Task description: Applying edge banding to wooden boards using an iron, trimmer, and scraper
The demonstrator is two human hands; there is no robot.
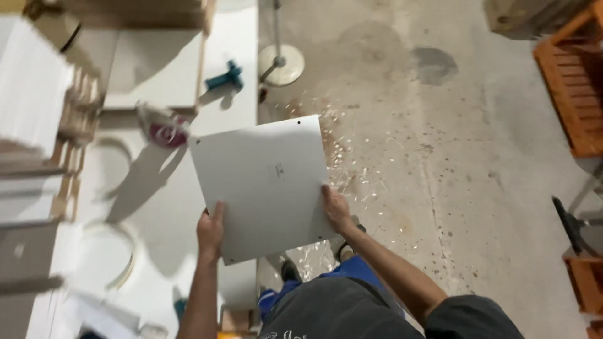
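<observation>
I hold a flat white square panel (264,185) level in front of me, with small holes near its far edge and a small printed mark near its middle. My left hand (210,231) grips its near left corner. My right hand (336,207) grips its near right edge. The panel hangs partly over a white worktable (157,207) and partly over the concrete floor (440,125).
On the worktable lie a teal tool (226,76), a blurred pink and white object (164,130), a white board (154,69) and curved strips. Stacked white panels (31,81) stand at the left. A round lamp base (281,64) and wood chips sit on the floor. Orange wooden pallets (575,88) are at the right.
</observation>
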